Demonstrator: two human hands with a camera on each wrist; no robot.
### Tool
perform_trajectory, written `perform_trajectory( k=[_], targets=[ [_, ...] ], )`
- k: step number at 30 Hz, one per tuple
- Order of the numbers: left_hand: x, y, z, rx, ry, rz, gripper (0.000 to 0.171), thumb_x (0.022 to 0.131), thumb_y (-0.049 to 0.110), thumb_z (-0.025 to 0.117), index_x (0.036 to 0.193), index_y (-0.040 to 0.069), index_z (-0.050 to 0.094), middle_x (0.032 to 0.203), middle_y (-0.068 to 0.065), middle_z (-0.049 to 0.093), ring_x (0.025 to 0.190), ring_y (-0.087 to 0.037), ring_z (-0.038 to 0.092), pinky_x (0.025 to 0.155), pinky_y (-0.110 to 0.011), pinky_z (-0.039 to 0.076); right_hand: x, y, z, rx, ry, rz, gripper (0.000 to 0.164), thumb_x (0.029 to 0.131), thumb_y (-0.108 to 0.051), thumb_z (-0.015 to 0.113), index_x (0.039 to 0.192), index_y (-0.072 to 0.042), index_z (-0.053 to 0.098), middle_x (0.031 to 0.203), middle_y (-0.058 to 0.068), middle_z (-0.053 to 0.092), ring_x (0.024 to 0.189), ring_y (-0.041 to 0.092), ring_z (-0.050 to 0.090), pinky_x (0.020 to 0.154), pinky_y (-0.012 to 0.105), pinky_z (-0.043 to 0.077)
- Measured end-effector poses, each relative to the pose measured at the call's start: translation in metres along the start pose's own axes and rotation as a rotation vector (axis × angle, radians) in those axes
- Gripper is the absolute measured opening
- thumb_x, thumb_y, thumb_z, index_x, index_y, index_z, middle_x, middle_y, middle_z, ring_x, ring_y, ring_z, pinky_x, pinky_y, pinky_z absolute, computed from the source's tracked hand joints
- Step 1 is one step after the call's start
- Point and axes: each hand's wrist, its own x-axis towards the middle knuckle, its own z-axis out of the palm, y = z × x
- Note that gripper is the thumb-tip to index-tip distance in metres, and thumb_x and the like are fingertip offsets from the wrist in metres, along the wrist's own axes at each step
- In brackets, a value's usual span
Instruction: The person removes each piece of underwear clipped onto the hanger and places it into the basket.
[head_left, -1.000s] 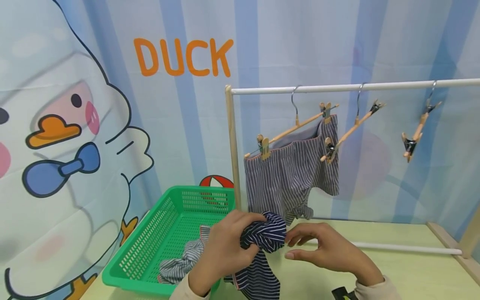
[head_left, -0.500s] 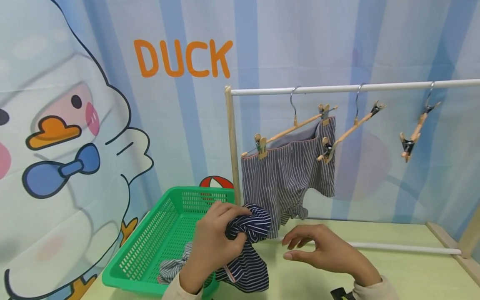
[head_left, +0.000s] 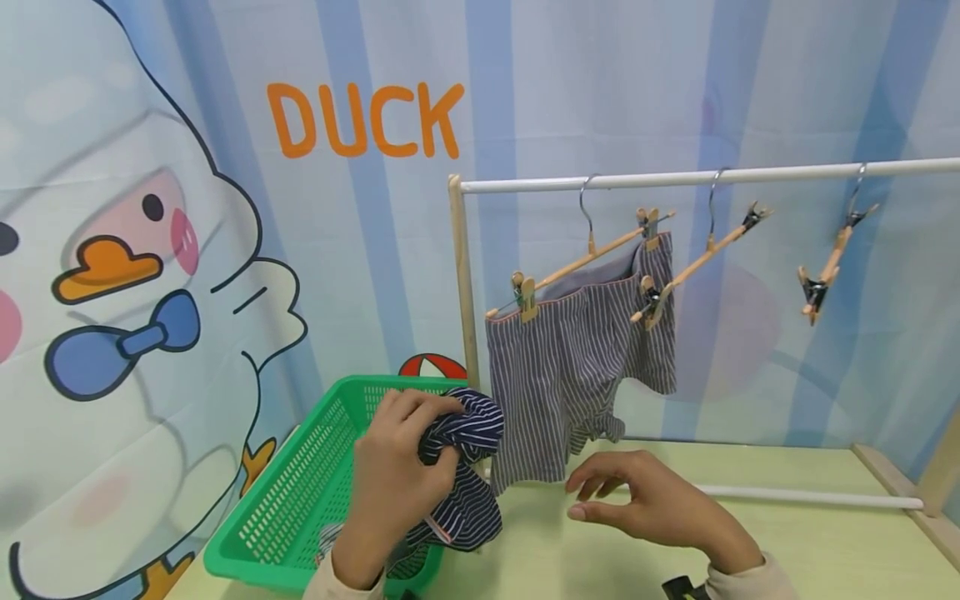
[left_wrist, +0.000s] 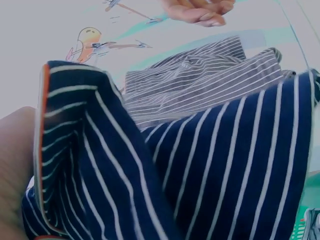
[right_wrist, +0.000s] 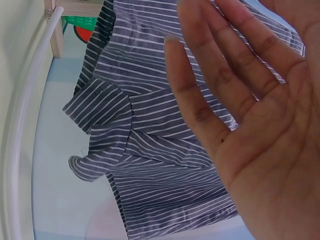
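Bunched in my left hand (head_left: 393, 479) is a navy garment (head_left: 480, 425) with white stripes, its lower part hanging down beside the green basket (head_left: 258, 575). The left wrist view shows the garment (left_wrist: 225, 165) close up, with an orange-edged strip along one side. My right hand (head_left: 641, 500) hovers over the table with fingers loosely bent and nothing in them. Just beyond it hang grey striped shorts (head_left: 532, 392), clipped at the waist to a wooden hanger (head_left: 558, 271). In the right wrist view the right palm (right_wrist: 270, 130) faces the shorts.
Two bare clip hangers (head_left: 693, 265) hang farther right on the white rail (head_left: 787, 175). A wooden post (head_left: 467, 292) holds the rail's left end. Low across the table (head_left: 600, 567) runs another white bar (head_left: 810, 497). Light striped cloth lies partly hidden in the basket.
My left hand has carried the navy garment left, away from my right hand and partly over the basket. My right hand has stayed nearly still.
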Motion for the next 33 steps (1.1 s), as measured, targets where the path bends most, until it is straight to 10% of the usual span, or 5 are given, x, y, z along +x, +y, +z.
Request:
perform_trajectory(
  k=[26,33],
  targets=[
    [0.002,-0.024,-0.022,0.248,0.089,-0.105,0.046,0.061,-0.012,0.056,0.097,0.014,0.070,0.095,-0.009,0.065,0.081,-0.027,0.048,0.063,-0.047,0.045,-0.003,0.002,0.001,0.039,-0.065,0.004,0.020,0.088,-0.036,0.064,0.105,-0.026,0.063,0.099,-0.007,0.066,0.086,0.009,0.062,0.071,0.033,0.055],
    [-0.001,-0.026,-0.020,0.325,-0.006,-0.137,0.045,0.062,-0.011,0.057,0.097,0.014,0.071,0.094,-0.009,0.065,0.084,-0.030,0.051,0.063,-0.047,0.045,-0.003,0.001,0.000,0.049,-0.085,0.016,0.020,0.088,-0.035,0.064,0.106,-0.025,0.063,0.101,-0.006,0.066,0.087,0.010,0.062,0.071,0.033,0.055]
  ],
)
